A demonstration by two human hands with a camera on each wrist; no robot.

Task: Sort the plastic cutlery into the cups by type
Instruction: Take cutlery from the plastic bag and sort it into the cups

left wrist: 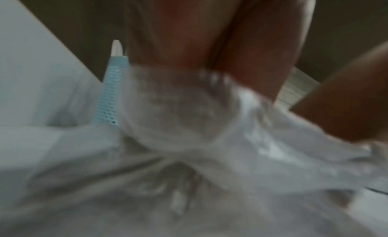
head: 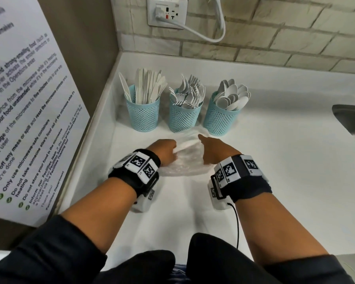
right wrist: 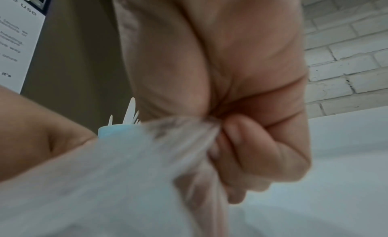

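Worktop (head: 275, 160), white: clear bag (head: 182, 165) at 6 o'clock of three mesh cups at 12 o'clock, holding knives (head: 146, 87), forks (head: 190, 91), spoons (head: 232, 95), left to right. Left hand (head: 164, 152), grip clamped on bag's left edge; right hand (head: 213, 152), fingers (right wrist: 247, 151) bunched on its right edge.

Left wrist view blurred; sink (head: 350, 119) cut by right edge; bag (head: 182, 160) contents unclear.

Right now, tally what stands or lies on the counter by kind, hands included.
Blue mesh cups: 3 (knives, forks, spoons)
Clear plastic bags: 1
Hands gripping the bag: 2 (left, right)
Total: 6
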